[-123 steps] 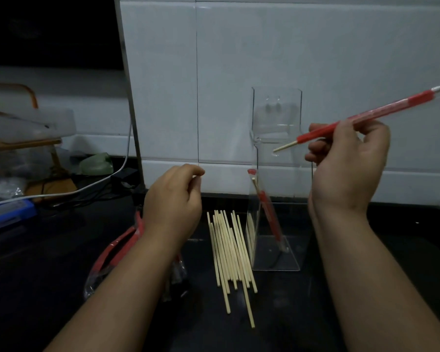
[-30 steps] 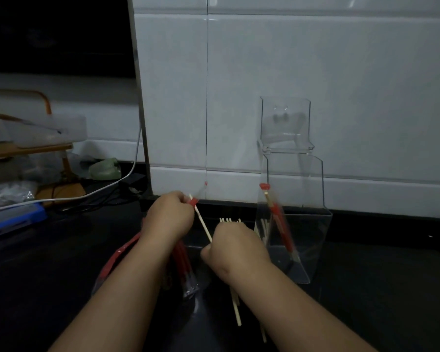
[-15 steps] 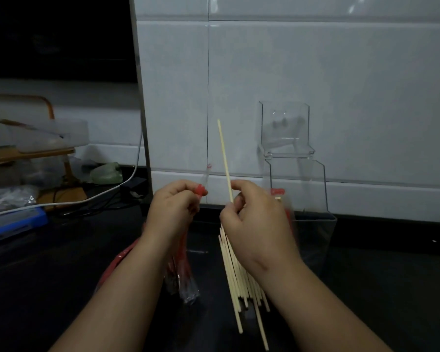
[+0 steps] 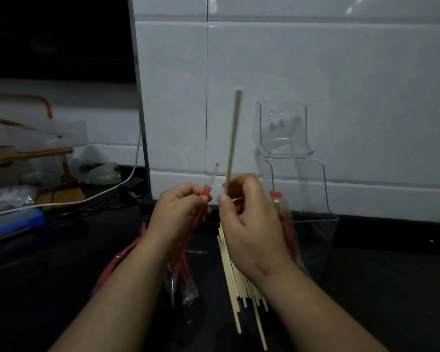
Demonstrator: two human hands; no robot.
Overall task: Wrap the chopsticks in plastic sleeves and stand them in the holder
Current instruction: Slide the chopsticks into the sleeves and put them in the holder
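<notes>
A pinching grip is held by the right hand (image 4: 247, 224) on a bare chopstick (image 4: 233, 138), raised upright off the loose chopsticks (image 4: 235, 283) since a second ago. A red sleeve (image 4: 205, 192) is pinched by the left hand (image 4: 178, 212) just beside it, so threading is judged next. One wrapped chopstick (image 4: 286, 222) is stood in the holder (image 4: 315, 199) behind, its mouth unblocked.

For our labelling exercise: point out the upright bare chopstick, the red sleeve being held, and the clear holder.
bare chopstick (image 4: 233, 138): head view, mid-shaft.
red sleeve (image 4: 205, 191): head view, red top band.
clear holder (image 4: 282, 128): head view, upper back panel.
</notes>
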